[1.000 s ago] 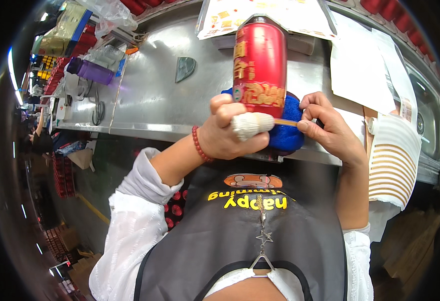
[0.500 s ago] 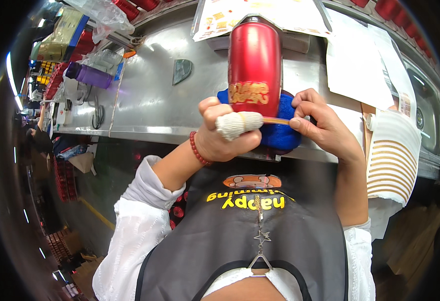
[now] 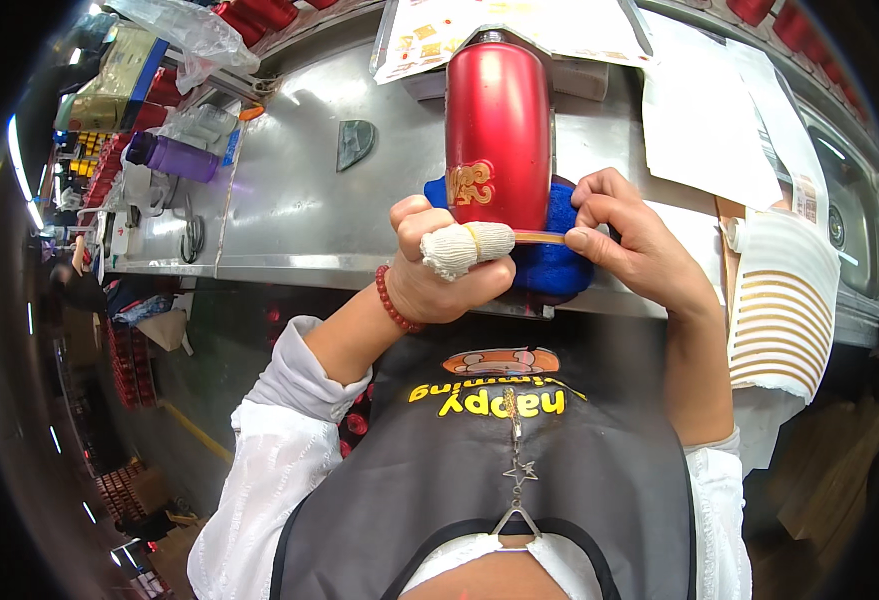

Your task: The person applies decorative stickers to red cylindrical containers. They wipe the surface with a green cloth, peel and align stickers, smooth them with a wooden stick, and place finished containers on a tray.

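Metal worktop (image 3: 279, 200), grey and shiny, spans the upper half of the view from nine round to three o'clock. Blank white paper (image 3: 709, 130) lies toward two o'clock; at three hangs a white sheet with curved gold-brown stripes (image 3: 784, 320). Just short of one o'clock is a glossy red cylindrical bottle (image 3: 499, 130) with gold markings, its neck pointing to twelve. Near ten stands out a translucent purple bottle (image 3: 184, 157). Under the red bottle's lower end sits a plush blue cushion (image 3: 559, 265).

At the red bottle's four o'clock, the right hand (image 3: 634, 240) pinches a narrow gold-brown strip (image 3: 539, 237) between thumb and forefinger. At its seven o'clock, the left hand (image 3: 424, 285) is curled; white ribbed knit (image 3: 449, 252) hides its fingertips, so I cannot tell what they close on. Between the two, the strip crosses that lower end. A flat grey-green plate (image 3: 356, 145) lies toward eleven.
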Tool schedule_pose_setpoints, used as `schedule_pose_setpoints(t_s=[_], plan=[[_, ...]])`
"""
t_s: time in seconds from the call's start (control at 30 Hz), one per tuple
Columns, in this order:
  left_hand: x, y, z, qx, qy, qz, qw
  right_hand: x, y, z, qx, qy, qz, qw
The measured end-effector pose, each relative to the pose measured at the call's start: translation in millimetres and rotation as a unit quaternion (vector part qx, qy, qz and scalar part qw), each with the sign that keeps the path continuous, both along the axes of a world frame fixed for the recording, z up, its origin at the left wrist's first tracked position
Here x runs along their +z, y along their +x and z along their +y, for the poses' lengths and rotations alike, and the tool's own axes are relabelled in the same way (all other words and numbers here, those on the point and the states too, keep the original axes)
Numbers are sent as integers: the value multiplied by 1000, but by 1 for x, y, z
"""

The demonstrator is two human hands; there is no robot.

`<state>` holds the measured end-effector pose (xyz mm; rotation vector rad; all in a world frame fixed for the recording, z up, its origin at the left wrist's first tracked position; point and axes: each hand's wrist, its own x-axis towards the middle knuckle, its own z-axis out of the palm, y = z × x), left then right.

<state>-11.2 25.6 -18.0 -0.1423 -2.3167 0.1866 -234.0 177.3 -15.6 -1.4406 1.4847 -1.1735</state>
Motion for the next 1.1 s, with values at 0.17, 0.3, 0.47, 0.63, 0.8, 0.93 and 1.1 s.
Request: schedule_pose_setpoints(t_s=[0.17, 0.3, 0.47, 0.63, 0.8, 0.93, 1.1], plan=[[8, -10, -2, -47, -12, -41, 998, 0, -3, 1, 1, 25, 9, 1000], [11, -14, -5, -66, -20, -39, 997, -2, -1, 0, -6, 13, -2, 1000], [3, 4, 0, 29, -21, -6, 999, 3, 7, -7, -4, -13, 31, 999], [10, -2, -4, -17, -38, -29, 999, 3, 7, -7, -11, -11, 36, 999], [15, -9, -8, -67, -50, -52, 995, 4, 9, -6, -23, 6, 14, 1000], [14, -15, -6, -69, -37, -63, 995, 3, 8, -6, -26, 7, 18, 999], [27, -24, -1, -82, -134, -109, 982, -4, 8, -6, -36, -8, -8, 999]])
